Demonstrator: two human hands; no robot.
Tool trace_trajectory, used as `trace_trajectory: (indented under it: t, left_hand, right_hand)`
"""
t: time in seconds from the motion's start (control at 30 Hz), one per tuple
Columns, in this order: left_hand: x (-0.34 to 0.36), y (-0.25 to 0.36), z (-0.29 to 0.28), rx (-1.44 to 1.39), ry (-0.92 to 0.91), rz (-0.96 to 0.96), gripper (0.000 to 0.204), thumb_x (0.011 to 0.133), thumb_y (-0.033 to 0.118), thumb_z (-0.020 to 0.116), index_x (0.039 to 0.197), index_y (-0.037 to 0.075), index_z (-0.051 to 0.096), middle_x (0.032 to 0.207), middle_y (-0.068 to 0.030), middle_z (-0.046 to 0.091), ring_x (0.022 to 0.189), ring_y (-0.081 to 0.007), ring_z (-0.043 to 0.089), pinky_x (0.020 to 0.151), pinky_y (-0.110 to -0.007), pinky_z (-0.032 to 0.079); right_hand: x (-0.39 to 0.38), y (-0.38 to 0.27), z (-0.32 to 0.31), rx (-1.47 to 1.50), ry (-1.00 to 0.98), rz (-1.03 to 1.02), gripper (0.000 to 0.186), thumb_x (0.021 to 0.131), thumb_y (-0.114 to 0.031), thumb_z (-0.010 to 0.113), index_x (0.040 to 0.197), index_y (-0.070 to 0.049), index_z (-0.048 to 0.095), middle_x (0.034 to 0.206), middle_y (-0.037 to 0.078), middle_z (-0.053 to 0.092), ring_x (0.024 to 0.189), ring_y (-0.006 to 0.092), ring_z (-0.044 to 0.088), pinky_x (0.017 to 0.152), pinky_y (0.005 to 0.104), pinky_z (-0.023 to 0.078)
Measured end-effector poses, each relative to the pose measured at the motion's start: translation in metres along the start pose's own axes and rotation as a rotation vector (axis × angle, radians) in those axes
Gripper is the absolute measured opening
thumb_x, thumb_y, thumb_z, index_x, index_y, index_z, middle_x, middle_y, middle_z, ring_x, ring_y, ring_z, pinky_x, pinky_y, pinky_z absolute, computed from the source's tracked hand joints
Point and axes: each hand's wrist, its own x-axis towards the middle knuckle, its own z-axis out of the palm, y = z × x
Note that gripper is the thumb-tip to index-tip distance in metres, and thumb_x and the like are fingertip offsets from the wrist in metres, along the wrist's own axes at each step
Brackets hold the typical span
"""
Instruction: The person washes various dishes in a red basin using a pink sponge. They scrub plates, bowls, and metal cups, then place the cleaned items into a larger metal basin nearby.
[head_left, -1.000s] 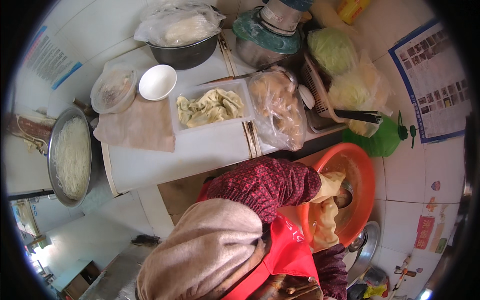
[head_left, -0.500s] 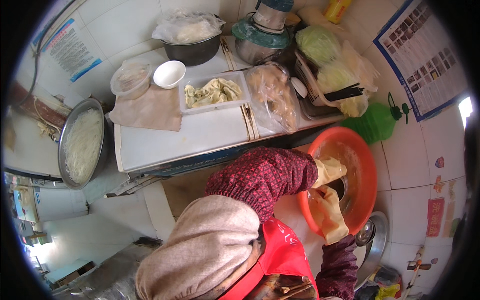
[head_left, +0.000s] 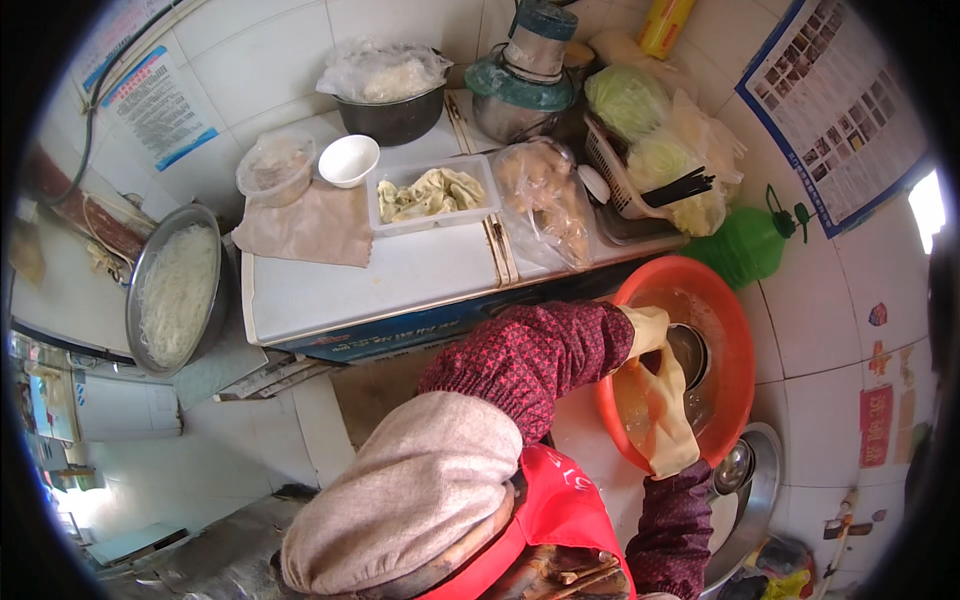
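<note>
Head view: washing seems under way, with a metal bowl (head_left: 688, 358) inside the orange basin (head_left: 738, 385), gloved left hand (head_left: 649, 330) and right hand (head_left: 664, 405) beside it. Finger spread and hold I can't tell; next calls for a steady grip.

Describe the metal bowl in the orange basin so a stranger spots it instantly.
Find the large orange basin at the picture's right, below the green plastic jug. Inside, just right of the left gloved hand, is a round metal bowl. Unlike the wide silver basin nearby, it is smaller and sits within the orange one.
</note>
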Motion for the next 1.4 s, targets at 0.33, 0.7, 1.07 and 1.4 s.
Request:
trace_trajectory:
  t: [0.33, 0.7, 1.07, 1.4]
  left_hand:
    - [0.050, -0.025, 0.032, 0.760, -0.197, 0.191, 0.040, 0.091, 0.032, 0.086, 0.128, 0.017, 0.085, 0.152, -0.0074, 0.068, 0.143, -0.0256, 0.063, 0.111, -0.046, 0.058]
    - [-0.013, -0.002, -0.048, 0.191, -0.138, 0.308, 0.049, 0.089, 0.006, 0.080, 0.137, 0.008, 0.072, 0.134, -0.0243, 0.075, 0.126, -0.0437, 0.073, 0.104, -0.051, 0.060]
    - [-0.019, -0.002, -0.047, 0.210, -0.151, 0.391, 0.072, 0.092, 0.007, 0.079, 0.161, 0.017, 0.058, 0.149, -0.0201, 0.070, 0.136, -0.0393, 0.070, 0.109, -0.049, 0.058]
    - [-0.020, -0.005, -0.039, 0.066, -0.092, 0.298, 0.059, 0.103, 0.015, 0.068, 0.161, 0.022, 0.058, 0.144, -0.0175, 0.073, 0.134, -0.0394, 0.070, 0.110, -0.050, 0.057]
  right_hand:
    - [-0.005, 0.018, 0.008, -0.199, 0.005, -0.262, 0.049, 0.099, -0.009, 0.076, 0.147, -0.005, 0.064, 0.125, 0.010, 0.076, 0.115, 0.0224, 0.074, 0.098, 0.0362, 0.059]
    - [0.003, -0.014, 0.045, 0.855, -0.024, 0.076, 0.046, 0.105, -0.004, 0.070, 0.150, -0.004, 0.061, 0.135, 0.010, 0.073, 0.119, 0.0194, 0.073, 0.101, 0.0341, 0.059]
    - [0.005, -0.017, 0.033, 0.737, -0.049, 0.188, 0.037, 0.104, -0.003, 0.074, 0.140, -0.005, 0.067, 0.125, 0.010, 0.073, 0.118, 0.0195, 0.072, 0.098, 0.0333, 0.060]
    - [-0.021, -0.014, 0.014, 0.532, -0.141, 0.014, 0.051, 0.107, -0.003, 0.070, 0.156, -0.005, 0.054, 0.142, 0.013, 0.068, 0.130, 0.0231, 0.068, 0.109, 0.0378, 0.057]
